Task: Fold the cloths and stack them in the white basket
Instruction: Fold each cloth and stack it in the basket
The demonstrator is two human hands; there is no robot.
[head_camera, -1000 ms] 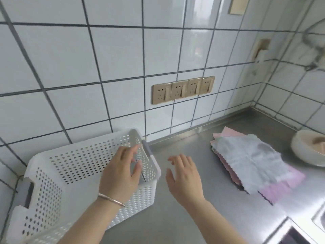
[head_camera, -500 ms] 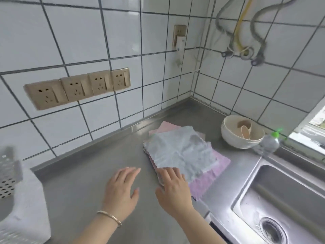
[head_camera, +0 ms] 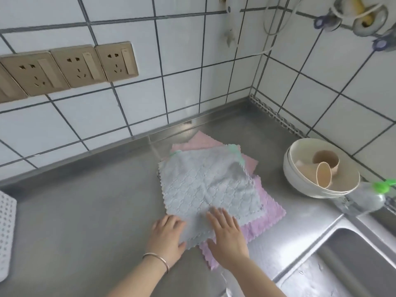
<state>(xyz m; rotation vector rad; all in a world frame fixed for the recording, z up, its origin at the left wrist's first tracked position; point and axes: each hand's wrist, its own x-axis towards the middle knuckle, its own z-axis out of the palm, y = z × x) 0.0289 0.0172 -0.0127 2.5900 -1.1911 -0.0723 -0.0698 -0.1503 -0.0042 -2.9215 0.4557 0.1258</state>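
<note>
Starting on the pile: nothing looks folded yet. The left hand [head_camera: 167,236] is pinching the near corner of the grey scalloped microfibre cloth [head_camera: 205,185], and the right hand [head_camera: 227,234] is pressing flat on it, atop pink cloths [head_camera: 267,213] on the steel counter [head_camera: 85,211]. The white perforated plastic basket [head_camera: 6,230] is sitting far left, contents unseen.

The white basket [head_camera: 6,234] is cut off at the left edge; grey cloth [head_camera: 205,185] hides the pile beneath.

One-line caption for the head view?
Both hands, left hand and right hand, on the grey cloth atop a pile.
</note>
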